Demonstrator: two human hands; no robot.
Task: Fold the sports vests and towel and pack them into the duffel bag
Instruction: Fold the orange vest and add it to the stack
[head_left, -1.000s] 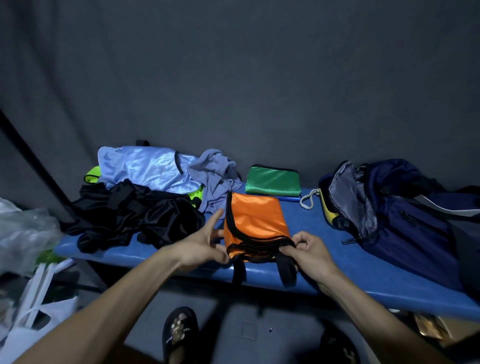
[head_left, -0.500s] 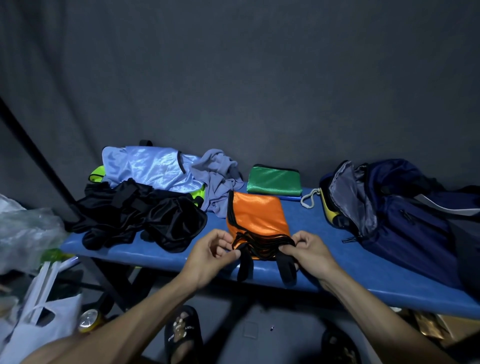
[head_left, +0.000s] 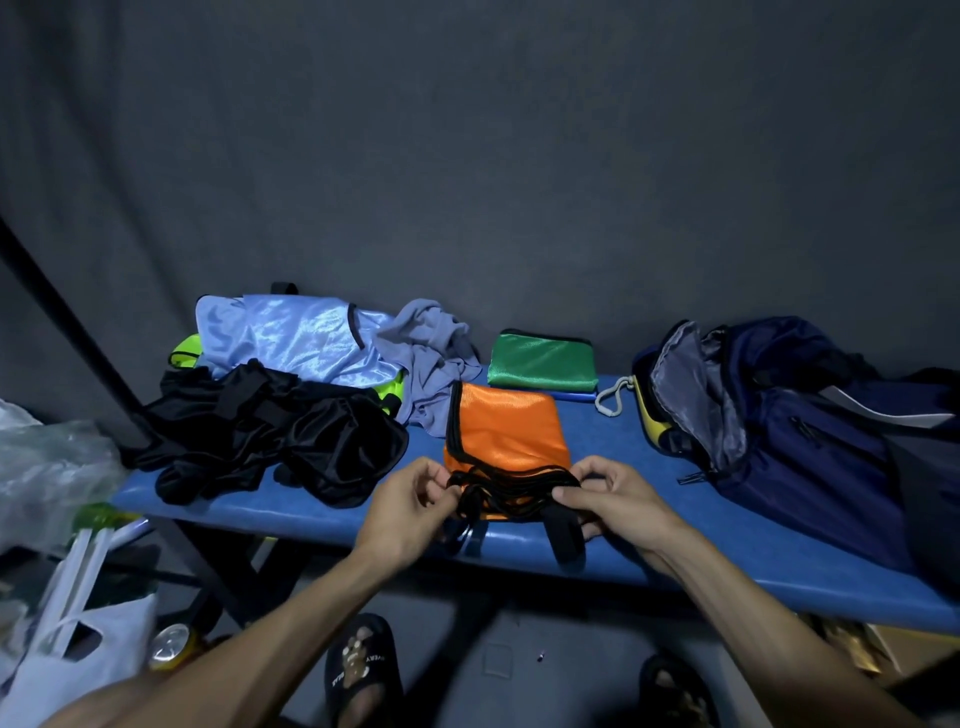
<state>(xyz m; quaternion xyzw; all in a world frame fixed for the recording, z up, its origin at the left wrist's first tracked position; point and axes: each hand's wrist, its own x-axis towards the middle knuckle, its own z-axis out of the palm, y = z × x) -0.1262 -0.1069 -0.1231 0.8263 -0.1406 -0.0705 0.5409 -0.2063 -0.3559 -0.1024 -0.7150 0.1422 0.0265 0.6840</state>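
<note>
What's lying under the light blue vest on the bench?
A neon yellow garment pokes out beneath the light blue vest on the bench; the vest hides most of it.

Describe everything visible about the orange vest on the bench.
The orange vest is shiny, mesh-like fabric with black trim along its edges. It lies folded into a compact rectangle on the blue bench, in front of the folded green vest. Its near end bunches into stacked black edges, with black straps hanging over the bench front. The left hand and right hand both pinch that near end.
</note>
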